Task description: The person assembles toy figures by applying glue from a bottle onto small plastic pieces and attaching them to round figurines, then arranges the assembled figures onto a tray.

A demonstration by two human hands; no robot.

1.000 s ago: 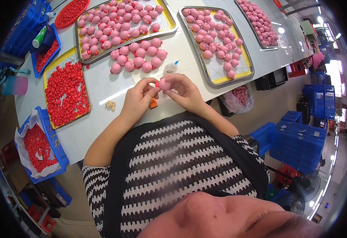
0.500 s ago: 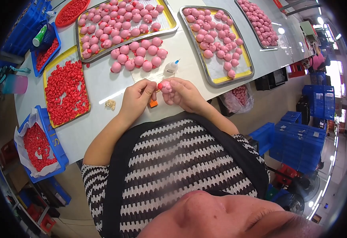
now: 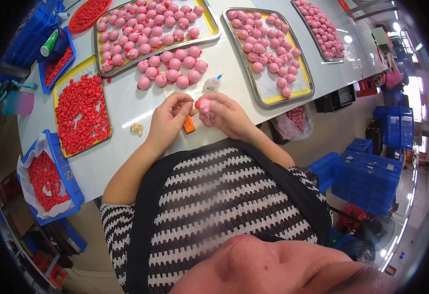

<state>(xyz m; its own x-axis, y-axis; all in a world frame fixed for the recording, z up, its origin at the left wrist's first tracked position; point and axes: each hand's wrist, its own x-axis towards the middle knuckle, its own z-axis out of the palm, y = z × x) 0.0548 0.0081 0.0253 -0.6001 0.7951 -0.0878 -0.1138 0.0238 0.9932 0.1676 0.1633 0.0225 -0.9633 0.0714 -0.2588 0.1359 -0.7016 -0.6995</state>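
On the white table (image 3: 128,105), red pieces (image 3: 88,109) lie at nine o'clock, seemingly for easy reach; I have the right hand (image 3: 230,115) pinching the pink figure (image 3: 204,107), three o'clock of the left hand (image 3: 170,117), curled, grip unclear

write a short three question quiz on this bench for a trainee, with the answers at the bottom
1. Which hand has the red-ended pink ball in its grip?

2. True or false: the orange block lies nearer the person's body than the blue-tipped bottle.

3. What colour are the small pieces heaped on the yellow tray at the left?
A) pink
B) red
C) blue

Key:
1. The right hand.
2. True: the block is close to the near edge of the table, while the bottle is beyond the hands.
3. B, red.
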